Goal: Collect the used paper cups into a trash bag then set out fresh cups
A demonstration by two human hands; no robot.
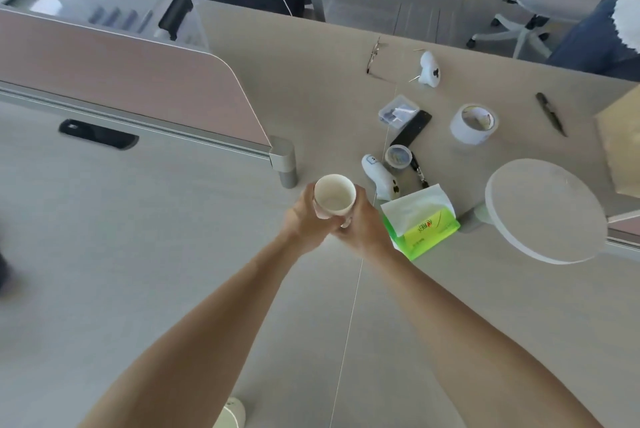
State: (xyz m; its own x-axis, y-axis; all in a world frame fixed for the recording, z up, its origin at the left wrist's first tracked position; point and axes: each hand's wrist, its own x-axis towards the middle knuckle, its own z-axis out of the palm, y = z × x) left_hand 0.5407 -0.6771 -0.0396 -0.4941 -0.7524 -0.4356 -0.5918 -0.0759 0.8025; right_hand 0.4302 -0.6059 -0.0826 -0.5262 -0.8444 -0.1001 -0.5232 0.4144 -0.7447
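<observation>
At the bottom edge of the frame a second cup shows, partly cut off. Above it both bare forearms reach up to the middle of the frame, where the left hand and the right hand curl their fingers round one paper cup, held upright and open-mouthed over the desk. Just right of the hands lies a green tissue pack. Farther up and right sits a tape roll. A pink divider crosses the upper left.
</observation>
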